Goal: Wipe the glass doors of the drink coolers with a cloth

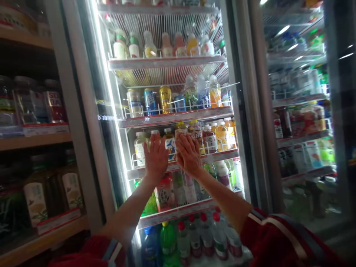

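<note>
Both my arms reach into a lit drinks cooler, toward one of its middle shelves. My left hand [156,157] is raised flat with its fingers stretched out, and nothing is in it. Behind it stand a white-capped bottle [139,146] and a dark-capped bottle with a blue-and-white label [170,142]. My right hand [189,152] has its fingers extended in front of a yellow-capped bottle [181,128], covering much of it; whether it touches the bottle I cannot tell. Beside the right hand is another yellow-capped bottle [198,134] with a brown label.
Cans [165,99] and bottles line the shelf above. Larger bottles [165,193] fill the shelf below, and red-capped bottles [204,231] stand at the bottom. A wire rail [215,148] runs along the shelf front. Wooden shelves [36,142] with bottles stand left; a glass-fronted cooler [303,141] stands right.
</note>
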A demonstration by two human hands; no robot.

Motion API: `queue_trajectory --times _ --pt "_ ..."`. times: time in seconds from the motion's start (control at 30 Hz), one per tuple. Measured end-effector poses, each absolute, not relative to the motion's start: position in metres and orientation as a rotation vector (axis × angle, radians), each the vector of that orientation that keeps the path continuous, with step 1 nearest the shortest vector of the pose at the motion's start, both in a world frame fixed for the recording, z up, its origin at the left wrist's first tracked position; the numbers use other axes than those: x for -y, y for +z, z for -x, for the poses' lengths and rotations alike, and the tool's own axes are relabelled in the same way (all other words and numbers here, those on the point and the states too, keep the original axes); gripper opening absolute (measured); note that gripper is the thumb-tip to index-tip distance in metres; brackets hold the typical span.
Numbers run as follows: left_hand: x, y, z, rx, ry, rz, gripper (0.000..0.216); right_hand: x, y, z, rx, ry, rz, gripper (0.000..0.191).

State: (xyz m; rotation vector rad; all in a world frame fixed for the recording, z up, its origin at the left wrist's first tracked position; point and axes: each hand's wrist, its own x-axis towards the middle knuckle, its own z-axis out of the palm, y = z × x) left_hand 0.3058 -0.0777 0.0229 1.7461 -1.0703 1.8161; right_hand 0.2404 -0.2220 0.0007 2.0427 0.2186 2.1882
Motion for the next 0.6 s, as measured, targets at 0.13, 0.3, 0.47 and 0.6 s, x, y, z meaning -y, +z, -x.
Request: queue_trajectory --times 0.13,0.3,0.47,0.6 --pt "0.078 0.023 -0.307 1.089 1.828 -1.739 0.047 0.254 0.001 -0.232 -0.141 2.289 -1.978 0.039" --pt "0.078 0.022 -0.306 1.069 1.787 -1.764 0.047 0.254 0.001 -0.229 -0.132 2.295 -2.005 0.038" --pt "0.079 0.022 -0.305 1.052 1.828 -1.800 0.046 0.232 -0.005 -0.236 -0.320 2.100 -2.048 0.037" --pt "0.075 0.022 -0.305 1.056 1.868 -1.788 0.046 0.259 -0.008 -0.229 -0.260 2.151 -1.986 0.037"
